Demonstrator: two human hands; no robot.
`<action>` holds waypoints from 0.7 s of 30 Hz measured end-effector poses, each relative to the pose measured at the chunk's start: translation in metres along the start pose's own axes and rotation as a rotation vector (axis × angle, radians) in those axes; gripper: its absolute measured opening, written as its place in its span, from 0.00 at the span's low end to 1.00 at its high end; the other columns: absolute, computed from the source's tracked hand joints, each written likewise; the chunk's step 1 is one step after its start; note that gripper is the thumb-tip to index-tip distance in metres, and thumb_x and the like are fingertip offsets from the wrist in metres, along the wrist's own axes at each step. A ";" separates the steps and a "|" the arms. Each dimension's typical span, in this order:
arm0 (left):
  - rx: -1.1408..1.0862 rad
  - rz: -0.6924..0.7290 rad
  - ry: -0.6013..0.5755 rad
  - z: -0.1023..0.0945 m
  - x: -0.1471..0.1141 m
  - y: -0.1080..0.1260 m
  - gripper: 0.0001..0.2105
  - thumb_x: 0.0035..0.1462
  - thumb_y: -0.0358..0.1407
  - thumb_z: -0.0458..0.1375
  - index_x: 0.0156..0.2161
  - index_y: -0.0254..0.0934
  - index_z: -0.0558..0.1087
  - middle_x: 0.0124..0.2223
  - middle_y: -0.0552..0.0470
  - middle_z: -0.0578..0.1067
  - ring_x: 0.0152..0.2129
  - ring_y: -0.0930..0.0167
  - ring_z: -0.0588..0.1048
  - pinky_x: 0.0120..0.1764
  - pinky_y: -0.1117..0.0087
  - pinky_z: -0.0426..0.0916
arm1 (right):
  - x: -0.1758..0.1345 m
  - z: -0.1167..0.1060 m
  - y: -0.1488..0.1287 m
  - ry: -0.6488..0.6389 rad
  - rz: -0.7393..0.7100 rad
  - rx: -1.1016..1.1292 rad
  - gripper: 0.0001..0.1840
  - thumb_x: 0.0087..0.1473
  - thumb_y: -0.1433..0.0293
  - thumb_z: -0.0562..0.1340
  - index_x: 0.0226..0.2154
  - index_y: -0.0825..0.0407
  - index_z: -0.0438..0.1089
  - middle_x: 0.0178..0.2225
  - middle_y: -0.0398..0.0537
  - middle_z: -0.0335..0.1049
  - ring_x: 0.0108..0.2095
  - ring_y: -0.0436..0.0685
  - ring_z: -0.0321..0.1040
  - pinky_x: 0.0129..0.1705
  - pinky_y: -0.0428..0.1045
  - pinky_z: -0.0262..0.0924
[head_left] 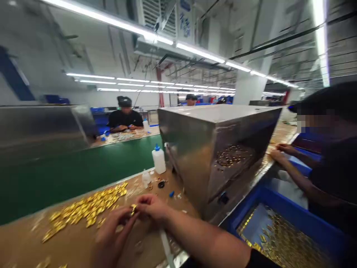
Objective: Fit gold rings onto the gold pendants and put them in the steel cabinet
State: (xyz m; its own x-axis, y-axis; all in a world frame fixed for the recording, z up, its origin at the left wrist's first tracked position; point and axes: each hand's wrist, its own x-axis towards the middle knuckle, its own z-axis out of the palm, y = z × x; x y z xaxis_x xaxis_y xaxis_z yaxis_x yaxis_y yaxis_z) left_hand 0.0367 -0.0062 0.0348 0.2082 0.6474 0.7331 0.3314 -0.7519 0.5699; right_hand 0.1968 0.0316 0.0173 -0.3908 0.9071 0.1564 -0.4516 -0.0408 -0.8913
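Closest to the lens: bare right forearm (206, 238), black sleeve at the bottom edge, running up-left to the right hand (152, 207). Right fingertips pinch a small shiny gold-coloured piece (133, 209); left hand (113, 232) has thumb and fingers closed on the same piece from the other side, so it's gripped between both, just above the brown work surface (19, 243). Exact shape of the piece too blurred to call. Elongated pile of shiny gold-coloured pieces (86, 206) on the surface, beyond and left of the hands, nearest bits close to the left fingers. Past the right hand: small translucent squeeze bottle (145, 179), upright, beside a taller white plastic bottle with blue cap (158, 162); black round disc (161, 184) and small blue cap-like part (171, 194) lie nearby. Large metal box with slanted sides (189, 160) stands right of those. Blue plastic bin (281, 203) at lower right, many gold-coloured pieces (292, 238) inside. Green flat strip (122, 160) runs behind the pile. Co-worker in black (331, 171) at far right, hands at the bench; another seated co-worker in black (124, 118) across the strip.
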 end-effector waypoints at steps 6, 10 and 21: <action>0.140 0.053 -0.029 -0.002 -0.009 -0.002 0.04 0.66 0.34 0.60 0.45 0.39 0.75 0.43 0.47 0.79 0.33 0.70 0.77 0.38 0.68 0.76 | -0.006 -0.009 0.002 -0.133 0.033 0.046 0.29 0.45 0.50 0.76 0.31 0.54 0.66 0.21 0.35 0.61 0.18 0.43 0.48 0.22 0.43 0.40; 0.116 0.091 -0.029 -0.002 -0.009 0.003 0.06 0.66 0.32 0.60 0.46 0.40 0.75 0.44 0.46 0.80 0.39 0.68 0.79 0.41 0.67 0.76 | -0.010 -0.007 0.000 -0.143 0.049 0.027 0.29 0.44 0.49 0.76 0.31 0.54 0.66 0.23 0.36 0.61 0.18 0.42 0.46 0.21 0.42 0.39; 0.088 0.245 -0.084 -0.004 -0.009 0.002 0.10 0.65 0.30 0.59 0.51 0.39 0.74 0.49 0.45 0.79 0.47 0.65 0.79 0.49 0.64 0.74 | -0.015 -0.012 -0.003 -0.205 0.084 0.031 0.29 0.43 0.50 0.77 0.30 0.51 0.64 0.29 0.36 0.58 0.20 0.42 0.41 0.20 0.41 0.40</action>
State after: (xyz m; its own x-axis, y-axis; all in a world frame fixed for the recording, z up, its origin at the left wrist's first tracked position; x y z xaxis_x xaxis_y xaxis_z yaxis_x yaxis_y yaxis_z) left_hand 0.0312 -0.0139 0.0307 0.3664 0.4584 0.8097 0.3394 -0.8761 0.3424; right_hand 0.2137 0.0229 0.0128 -0.5818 0.7958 0.1680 -0.4338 -0.1288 -0.8918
